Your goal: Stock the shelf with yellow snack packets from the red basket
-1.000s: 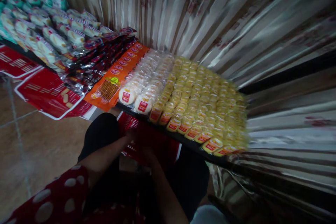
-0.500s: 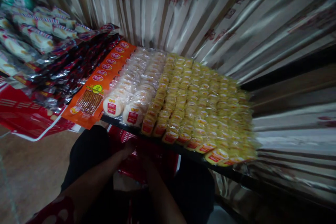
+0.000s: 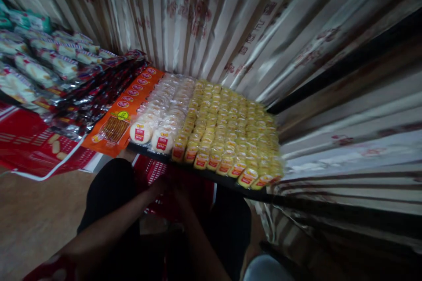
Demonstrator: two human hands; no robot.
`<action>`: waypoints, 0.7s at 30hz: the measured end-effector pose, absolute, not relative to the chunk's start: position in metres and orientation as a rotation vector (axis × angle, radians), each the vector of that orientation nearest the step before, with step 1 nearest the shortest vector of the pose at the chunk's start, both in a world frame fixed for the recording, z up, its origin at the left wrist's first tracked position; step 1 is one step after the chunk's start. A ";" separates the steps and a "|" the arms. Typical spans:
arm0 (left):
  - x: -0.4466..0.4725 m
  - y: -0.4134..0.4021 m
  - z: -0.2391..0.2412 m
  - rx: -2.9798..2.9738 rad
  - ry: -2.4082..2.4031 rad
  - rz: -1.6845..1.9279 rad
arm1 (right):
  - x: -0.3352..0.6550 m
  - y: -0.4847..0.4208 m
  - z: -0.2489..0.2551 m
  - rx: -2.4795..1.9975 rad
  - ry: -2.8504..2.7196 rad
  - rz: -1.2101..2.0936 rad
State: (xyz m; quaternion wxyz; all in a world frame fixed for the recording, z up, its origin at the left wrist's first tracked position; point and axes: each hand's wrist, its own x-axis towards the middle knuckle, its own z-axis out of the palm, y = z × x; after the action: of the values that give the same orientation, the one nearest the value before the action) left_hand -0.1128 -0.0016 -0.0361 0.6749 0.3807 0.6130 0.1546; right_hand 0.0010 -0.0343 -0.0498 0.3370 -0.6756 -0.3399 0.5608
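Between my knees stands a red plastic basket (image 3: 198, 193), partly under the shelf edge. My left hand (image 3: 161, 185) and my right hand (image 3: 178, 191) reach down into it, close together. Deep shadow hides their fingers and anything they may hold. Just above the hands, the black shelf (image 3: 224, 179) carries rows of yellow-wrapped snacks (image 3: 227, 131). Left of these lie two rows of round white crackers (image 3: 161, 140) in clear wrappers, then an orange packet (image 3: 112, 127) with brown sticks pictured on it.
Dark red packets (image 3: 89, 96) and white packets (image 3: 62, 63) continue along the shelf at left. Below them is another red basket (image 3: 29, 140) with a white handle and a few pale pieces inside. A pleated patterned curtain (image 3: 204, 17) hangs behind the shelf. My knee (image 3: 112, 189) is beside the shelf edge.
My view has shifted, so the yellow snacks sit further left and more of the left basket shows. Both hands stay low in the red basket between my knees.
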 end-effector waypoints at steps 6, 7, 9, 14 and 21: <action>-0.111 -0.018 -0.017 0.841 1.339 0.500 | 0.009 -0.054 -0.028 -1.707 -0.722 1.409; -0.110 -0.022 -0.014 0.827 1.326 0.510 | 0.011 -0.057 -0.024 -1.686 -0.693 1.412; -0.106 -0.028 -0.008 0.792 1.299 0.532 | 0.014 -0.064 -0.015 -1.632 -0.636 1.423; -0.099 -0.040 0.015 0.685 1.293 0.647 | 0.022 -0.080 0.012 -1.520 -0.519 1.415; -0.094 -0.043 0.056 0.617 1.276 0.702 | 0.031 -0.088 0.040 -1.353 -0.488 1.417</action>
State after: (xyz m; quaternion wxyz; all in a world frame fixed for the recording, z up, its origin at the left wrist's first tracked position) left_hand -0.0944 -0.0427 0.0563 0.7033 0.2775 0.5734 0.3154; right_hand 0.0311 -0.0882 0.0400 0.5321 -0.5674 -0.2047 0.5942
